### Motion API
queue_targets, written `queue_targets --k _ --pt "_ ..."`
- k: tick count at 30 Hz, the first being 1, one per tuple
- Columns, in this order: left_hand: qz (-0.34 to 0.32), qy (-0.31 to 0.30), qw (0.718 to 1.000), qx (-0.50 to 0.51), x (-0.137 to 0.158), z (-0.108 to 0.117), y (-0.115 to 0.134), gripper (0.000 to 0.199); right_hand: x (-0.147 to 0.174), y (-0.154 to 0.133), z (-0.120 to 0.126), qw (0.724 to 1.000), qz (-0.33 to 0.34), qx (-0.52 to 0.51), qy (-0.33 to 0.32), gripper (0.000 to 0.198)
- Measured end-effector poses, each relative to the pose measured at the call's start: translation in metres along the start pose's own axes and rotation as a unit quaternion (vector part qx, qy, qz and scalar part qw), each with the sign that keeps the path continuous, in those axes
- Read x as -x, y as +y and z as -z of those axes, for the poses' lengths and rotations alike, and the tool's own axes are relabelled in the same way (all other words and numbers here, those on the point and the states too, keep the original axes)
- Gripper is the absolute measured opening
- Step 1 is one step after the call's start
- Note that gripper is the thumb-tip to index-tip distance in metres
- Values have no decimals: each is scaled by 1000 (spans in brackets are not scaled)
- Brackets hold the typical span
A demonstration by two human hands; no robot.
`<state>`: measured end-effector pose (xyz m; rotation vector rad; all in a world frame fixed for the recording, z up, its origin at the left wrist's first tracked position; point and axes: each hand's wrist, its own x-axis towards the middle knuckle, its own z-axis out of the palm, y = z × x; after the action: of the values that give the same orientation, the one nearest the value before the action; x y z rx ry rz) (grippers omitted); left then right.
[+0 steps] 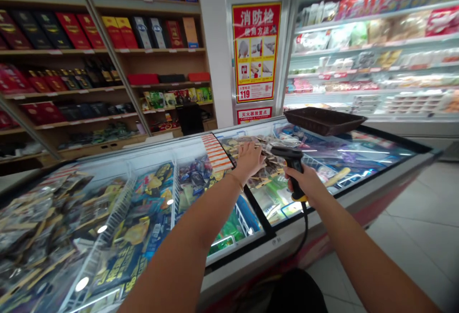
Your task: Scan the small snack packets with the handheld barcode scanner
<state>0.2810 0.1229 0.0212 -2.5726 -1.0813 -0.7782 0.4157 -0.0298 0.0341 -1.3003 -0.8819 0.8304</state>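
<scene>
My right hand [306, 181] is wrapped around the handle of a black and yellow barcode scanner [292, 157], whose head points left toward a heap of clear-wrapped packets [270, 172]. A cable hangs down from the scanner's base. At the left side of that heap, on the freezer's glass top, my left hand [251, 157] lies over the packets with its fingers stretched out. It looks to be touching them, though the fingertips are partly lost against the wrappers. A thin bracelet [235, 179] circles my left wrist.
Beneath the glass of the chest freezer [247, 243], wire baskets hold bagged goods. More packets [32, 227] are heaped at the left. A dark brown tray [324, 121] rests on the freezer's far right. Shelves of boxes [71, 31] and a lit refrigerated display [376, 69] stand behind.
</scene>
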Motion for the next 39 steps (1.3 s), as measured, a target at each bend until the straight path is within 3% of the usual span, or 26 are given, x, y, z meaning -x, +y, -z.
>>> queue_targets --k 3,7,14,18,21,23,27,29,32,35,39 --pt "71 20 997 1 36 22 -37 36 3 -1 -31 1000 -1 5 -25 33" --pt "247 12 969 -21 95 59 -96 43 13 -3 -83 997 -9 12 -78 29" --pt "491 25 865 -102 195 121 -207 59 37 -11 -184 980 -11 3 -197 28" --pt "591 8 800 -101 237 139 -250 66 46 -7 -230 970 -25 -14 -243 23" --pt "638 -5 765 -93 256 140 -264 67 52 5 -251 964 -44 -22 -263 23" --pt "631 11 771 -87 262 138 -268 56 55 16 -257 962 -52 -21 -266 26" --pt "569 112 814 -41 265 137 -269 39 60 32 -253 957 -63 13 -283 29" --pt "561 152 813 -38 267 137 -270 41 62 34 -248 955 -60 24 -290 29" --pt "592 181 785 -29 273 138 -272 46 66 31 -244 955 -55 27 -291 26" --pt "614 165 772 -2 278 140 -272 43 71 27 -244 953 -56 24 -297 24" --pt "590 106 800 -14 276 146 -267 40 77 27 -244 950 -50 49 -305 23"
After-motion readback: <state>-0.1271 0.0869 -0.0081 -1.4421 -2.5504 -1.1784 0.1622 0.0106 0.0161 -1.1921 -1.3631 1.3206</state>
